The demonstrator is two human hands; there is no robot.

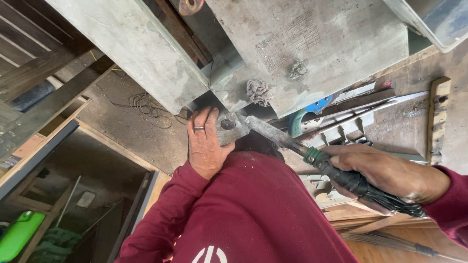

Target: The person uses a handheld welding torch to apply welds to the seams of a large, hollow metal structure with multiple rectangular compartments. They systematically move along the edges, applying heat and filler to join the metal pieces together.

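My left hand, with a ring on one finger, lies flat on a small grey metal piece at the edge of a large grey sheet-metal box. My right hand grips the black-wrapped handles of metal snips. Their worn blades reach left to the metal piece beside my left thumb. Both arms wear dark red sleeves.
A second grey metal panel leans at the upper left. A long metal straightedge, a blue-handled tool and a wooden strip lie to the right. A coil of wire sits on the dirt floor. A green object is at lower left.
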